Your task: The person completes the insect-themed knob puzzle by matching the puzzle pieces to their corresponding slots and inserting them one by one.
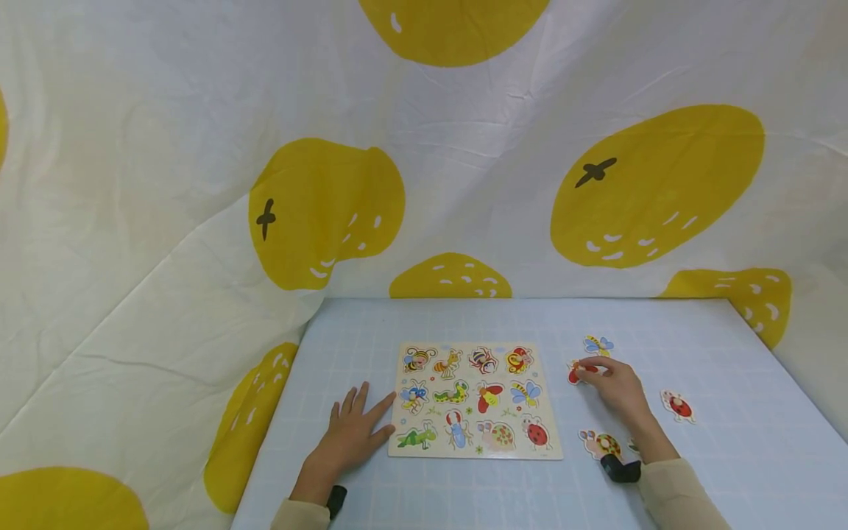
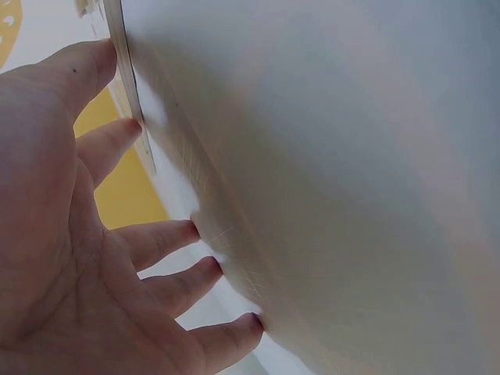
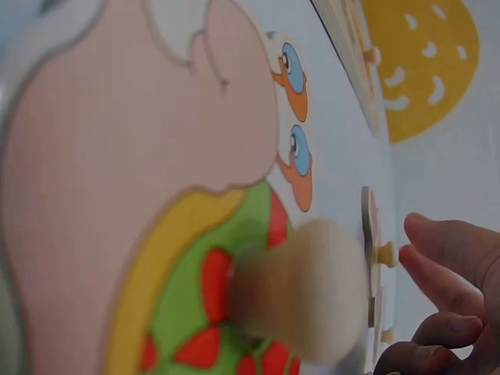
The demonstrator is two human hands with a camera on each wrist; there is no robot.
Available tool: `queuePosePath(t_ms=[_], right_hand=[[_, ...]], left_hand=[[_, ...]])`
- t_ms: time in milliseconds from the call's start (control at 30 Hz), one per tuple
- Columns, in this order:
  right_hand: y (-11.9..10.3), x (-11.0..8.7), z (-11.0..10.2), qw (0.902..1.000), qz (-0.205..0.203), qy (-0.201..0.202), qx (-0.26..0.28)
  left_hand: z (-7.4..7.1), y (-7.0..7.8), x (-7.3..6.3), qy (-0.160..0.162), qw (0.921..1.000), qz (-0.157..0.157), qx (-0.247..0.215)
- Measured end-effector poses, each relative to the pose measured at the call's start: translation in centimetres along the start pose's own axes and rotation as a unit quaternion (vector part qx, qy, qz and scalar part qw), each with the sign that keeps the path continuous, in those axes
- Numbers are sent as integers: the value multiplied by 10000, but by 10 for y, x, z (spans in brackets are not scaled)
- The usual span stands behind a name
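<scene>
A wooden peg-puzzle board [image 1: 523, 453] printed with insects lies mid-table. My left hand [image 1: 354, 434] is spread beside its left edge. In the left wrist view, the thumb and one finger touch the board's edge [image 2: 129, 82], while the other fingertips rest on the tabletop. To the right of the board, my right hand [image 1: 619, 386] reaches over a red-winged insect piece [image 1: 573, 373]. The right wrist view has its fingertips [image 3: 416, 226] beside the piece's wooden knob [image 3: 386, 254], not closed round it. The hand partly covers that piece.
A dragonfly piece [image 1: 599, 345] lies behind the right hand. A ladybug piece [image 1: 678, 406] is farther right. Nearer lies a snail piece [image 1: 604, 444] with a large knob [image 3: 312, 289]; another piece [image 1: 633, 446] is mostly hidden by the wrist. A patterned cloth [image 1: 464, 184] hangs behind the table.
</scene>
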State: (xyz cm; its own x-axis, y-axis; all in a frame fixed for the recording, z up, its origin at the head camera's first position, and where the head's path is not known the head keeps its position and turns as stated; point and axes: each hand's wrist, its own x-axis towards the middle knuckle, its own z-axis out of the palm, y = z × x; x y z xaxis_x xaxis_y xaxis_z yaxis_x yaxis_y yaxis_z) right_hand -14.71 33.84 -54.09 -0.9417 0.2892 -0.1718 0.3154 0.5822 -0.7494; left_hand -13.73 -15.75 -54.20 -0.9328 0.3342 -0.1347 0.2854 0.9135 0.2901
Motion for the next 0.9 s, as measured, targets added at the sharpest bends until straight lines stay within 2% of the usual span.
queuePosePath(t_ms=[233,467,900], right_hand=[[7,10,1,9994,149,40,-305],[9,15,3,9980,93,183,-597],[10,18,7,9966,-113,348,-742]], left_hand=[[-2,0,-1,14,9999,4,-108],[-1,0,0,16,10000,24,-74],[2,-2,1,29,10000,18,-39]])
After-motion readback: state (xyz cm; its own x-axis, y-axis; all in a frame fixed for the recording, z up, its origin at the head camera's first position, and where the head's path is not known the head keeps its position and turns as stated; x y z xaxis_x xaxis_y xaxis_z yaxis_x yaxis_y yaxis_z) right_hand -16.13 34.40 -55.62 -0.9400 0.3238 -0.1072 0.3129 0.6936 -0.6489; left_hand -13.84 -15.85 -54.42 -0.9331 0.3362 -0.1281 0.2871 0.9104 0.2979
